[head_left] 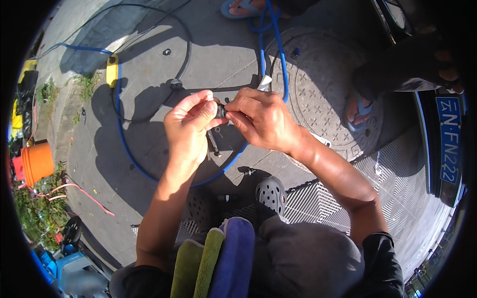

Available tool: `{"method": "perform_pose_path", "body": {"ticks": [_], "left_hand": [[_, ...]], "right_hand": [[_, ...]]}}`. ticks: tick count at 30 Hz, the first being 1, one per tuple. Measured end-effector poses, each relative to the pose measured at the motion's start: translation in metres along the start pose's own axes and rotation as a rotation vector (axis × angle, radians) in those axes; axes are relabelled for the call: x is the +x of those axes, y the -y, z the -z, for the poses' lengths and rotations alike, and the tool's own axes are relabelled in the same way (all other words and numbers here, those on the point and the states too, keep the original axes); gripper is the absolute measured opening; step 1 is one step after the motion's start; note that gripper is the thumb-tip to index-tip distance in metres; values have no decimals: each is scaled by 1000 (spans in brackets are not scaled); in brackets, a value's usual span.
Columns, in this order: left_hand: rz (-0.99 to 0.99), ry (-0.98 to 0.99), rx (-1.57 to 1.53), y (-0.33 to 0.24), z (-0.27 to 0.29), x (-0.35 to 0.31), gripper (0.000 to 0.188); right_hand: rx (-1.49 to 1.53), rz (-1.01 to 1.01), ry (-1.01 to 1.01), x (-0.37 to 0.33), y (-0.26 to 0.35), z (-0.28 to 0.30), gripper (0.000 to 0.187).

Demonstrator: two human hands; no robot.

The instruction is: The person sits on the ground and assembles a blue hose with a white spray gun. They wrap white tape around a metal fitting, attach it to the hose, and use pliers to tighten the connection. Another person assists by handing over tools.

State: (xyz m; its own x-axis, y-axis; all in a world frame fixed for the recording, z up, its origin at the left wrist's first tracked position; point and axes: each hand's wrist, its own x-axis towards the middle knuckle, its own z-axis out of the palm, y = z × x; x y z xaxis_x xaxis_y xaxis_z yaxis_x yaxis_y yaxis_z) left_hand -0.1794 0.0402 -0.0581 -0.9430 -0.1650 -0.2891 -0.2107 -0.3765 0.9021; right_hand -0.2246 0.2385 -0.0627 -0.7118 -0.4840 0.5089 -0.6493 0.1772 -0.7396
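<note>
Both my hands meet in the middle of the view, over the grey pavement. My left hand is closed, thumb pressed to fingers, on a small dark round fitting. From the right, my right hand pinches the other side of that fitting. A small white piece shows at my left thumb tip; what it is I cannot make out. Just below the fingers is a thin dark rod-like part, and I cannot tell whether it is held or lies on the ground. My fingers hide much of the fitting.
A blue hose loops around my hands, with a yellow block on a cable at left. Ahead right lies a round manhole cover. Another person's sandalled foot stands there, beside a car bumper. An orange bucket is far left.
</note>
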Motion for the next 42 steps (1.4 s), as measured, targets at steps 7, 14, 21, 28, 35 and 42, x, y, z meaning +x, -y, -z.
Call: {"method": "perform_pose_path", "body": {"ticks": [7,14,21,28,35,42], "left_hand": [[-35,75,73,-6,-2,4,27],[-42,42,93,13,11,16,25],[-78,9,153,25,7,13,27],[-4,35,90,37,15,11,23],[108,97,6,37,21,11,19],[-203,157,500,9,3,24,19]], "right_hand": [[207,-249,95,19,11,10,15],[219,-308,187,-3,-17,10,24],[75,-262,143,-18,-28,4,17],[-148,-187,128,-16,-12,-6,18],[-120,-226,189,-15,-9,-12,19],[128,-495,183,-7,-5,-1,43]]}}
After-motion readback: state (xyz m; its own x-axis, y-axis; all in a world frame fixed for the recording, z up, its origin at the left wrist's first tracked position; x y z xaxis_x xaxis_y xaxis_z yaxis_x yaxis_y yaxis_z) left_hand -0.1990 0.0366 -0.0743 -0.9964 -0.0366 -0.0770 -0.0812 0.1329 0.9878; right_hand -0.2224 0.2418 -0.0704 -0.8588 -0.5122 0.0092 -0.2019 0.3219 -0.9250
